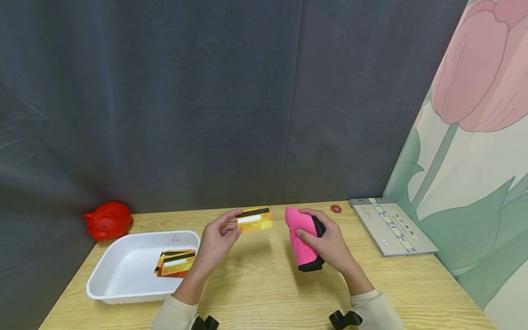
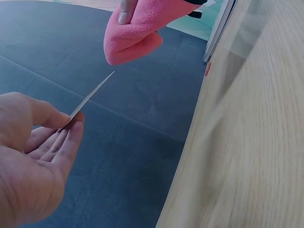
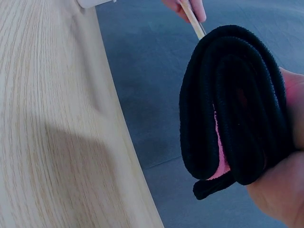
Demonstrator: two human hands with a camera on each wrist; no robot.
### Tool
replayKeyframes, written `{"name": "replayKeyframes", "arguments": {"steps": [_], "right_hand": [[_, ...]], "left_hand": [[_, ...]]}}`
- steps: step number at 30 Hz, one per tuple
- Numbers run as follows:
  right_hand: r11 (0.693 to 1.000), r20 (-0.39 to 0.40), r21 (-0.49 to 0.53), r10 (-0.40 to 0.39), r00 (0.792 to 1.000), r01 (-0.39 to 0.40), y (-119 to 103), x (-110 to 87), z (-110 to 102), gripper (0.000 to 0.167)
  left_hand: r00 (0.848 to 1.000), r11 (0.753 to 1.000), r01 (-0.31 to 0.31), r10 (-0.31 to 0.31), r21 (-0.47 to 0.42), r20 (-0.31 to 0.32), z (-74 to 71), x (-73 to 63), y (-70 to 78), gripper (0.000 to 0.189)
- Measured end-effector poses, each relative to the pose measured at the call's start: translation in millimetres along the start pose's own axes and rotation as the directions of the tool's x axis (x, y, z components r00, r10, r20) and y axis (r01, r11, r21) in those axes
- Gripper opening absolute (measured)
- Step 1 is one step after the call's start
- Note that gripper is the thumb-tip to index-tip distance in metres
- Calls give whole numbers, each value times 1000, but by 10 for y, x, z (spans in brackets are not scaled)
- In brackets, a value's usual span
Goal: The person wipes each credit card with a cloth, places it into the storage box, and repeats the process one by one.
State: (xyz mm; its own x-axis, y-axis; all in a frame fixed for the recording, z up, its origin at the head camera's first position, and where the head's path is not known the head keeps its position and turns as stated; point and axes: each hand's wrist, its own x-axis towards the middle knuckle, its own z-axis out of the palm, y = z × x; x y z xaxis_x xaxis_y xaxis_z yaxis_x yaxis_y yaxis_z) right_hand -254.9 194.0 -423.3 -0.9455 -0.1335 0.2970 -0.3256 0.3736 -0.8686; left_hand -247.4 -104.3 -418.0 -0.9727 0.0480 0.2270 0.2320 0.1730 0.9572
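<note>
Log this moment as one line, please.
left hand: pinches yellow card above table | right hand: grips folded pink cloth | white tray: holds more cards

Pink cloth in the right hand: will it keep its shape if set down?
Probably not. The pink cloth is folded soft fabric, bulging where the right hand grips it, so it would likely slump or unfold. It looks light, and unlikely to roll or slip.

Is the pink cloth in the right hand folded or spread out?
Folded. The right hand grips the pink cloth as a thick bundle, and the right wrist view shows its black-edged layers stacked.
</note>
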Motion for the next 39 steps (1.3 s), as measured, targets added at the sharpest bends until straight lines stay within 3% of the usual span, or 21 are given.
{"name": "replayKeyframes", "arguments": {"steps": [14,21,39], "right_hand": [[1000,21,14,-14,1000,14,-22,-17,62,49],[997,54,9,-71,996,71,-1,-10,120,48],[994,53,-42,-97,994,99,-16,-37,218,48]], "left_hand": [[998,1000,-5,5,6,59,126,-9,-99,46],[998,1000,-2,1,3,59,214,-24,-124,47],[999,999,-12,14,-44,42,340,-64,-115,47]]}}
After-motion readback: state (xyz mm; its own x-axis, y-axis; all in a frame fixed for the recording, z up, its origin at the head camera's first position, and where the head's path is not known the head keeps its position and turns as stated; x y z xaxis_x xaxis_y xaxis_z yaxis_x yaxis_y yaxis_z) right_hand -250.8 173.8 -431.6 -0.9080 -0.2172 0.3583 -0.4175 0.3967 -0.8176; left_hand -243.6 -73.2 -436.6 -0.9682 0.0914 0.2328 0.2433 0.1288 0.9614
